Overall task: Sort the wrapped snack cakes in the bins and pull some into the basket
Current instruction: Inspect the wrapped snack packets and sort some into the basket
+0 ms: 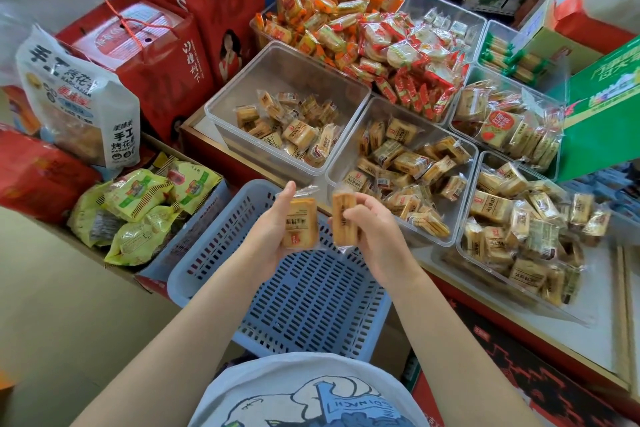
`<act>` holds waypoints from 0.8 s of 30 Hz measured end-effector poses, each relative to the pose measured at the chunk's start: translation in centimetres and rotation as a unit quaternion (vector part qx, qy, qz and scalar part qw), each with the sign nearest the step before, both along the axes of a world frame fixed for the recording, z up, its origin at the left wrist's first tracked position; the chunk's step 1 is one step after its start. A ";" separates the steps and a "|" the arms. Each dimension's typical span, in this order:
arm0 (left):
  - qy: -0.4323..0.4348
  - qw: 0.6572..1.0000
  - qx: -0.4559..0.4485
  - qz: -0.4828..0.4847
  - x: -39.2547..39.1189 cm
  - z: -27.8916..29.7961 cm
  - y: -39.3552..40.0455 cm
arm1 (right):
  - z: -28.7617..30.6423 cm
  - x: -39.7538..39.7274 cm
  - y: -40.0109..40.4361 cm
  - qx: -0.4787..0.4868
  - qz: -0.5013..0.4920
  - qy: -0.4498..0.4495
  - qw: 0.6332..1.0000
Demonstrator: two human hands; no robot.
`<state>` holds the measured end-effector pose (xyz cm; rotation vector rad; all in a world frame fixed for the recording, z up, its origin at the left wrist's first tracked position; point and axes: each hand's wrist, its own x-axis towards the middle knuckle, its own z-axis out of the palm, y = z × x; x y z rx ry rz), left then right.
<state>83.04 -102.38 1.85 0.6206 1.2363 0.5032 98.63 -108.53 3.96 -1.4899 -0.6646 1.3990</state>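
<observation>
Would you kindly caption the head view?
Each hand holds a cake over the basket.

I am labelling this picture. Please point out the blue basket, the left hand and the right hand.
blue basket [311,291]: head view, bare slotted floor.
left hand [273,222]: head view, palm.
right hand [374,229]: head view, back of hand.

Counting the snacks and boxes

2 hands, 2 held cakes, 1 blue basket, 7 clear bins.

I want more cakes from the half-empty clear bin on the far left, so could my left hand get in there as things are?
Probably not yet. The bin is open-topped with nothing over it, so the path looks free, but the left hand already holds a wrapped snack cake over the blue basket; it would likely need to drop that first.
</observation>
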 end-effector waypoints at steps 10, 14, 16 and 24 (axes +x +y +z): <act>-0.205 0.975 -0.076 -0.029 -0.6 0.8 0.4 | 0.9 1.1 0.2 -0.006 -0.045 0.110 0.993; -0.259 0.962 -0.070 -0.043 -0.8 0.8 0.7 | 0.7 1.0 0.5 -0.008 -0.055 0.108 0.993; -0.262 0.962 -0.080 0.004 -0.6 1.0 0.8 | 0.4 1.1 0.6 -0.015 -0.077 0.121 0.990; -0.188 0.981 -0.049 0.021 -0.3 0.6 1.7 | -0.2 1.6 1.4 -0.020 -0.118 0.111 0.987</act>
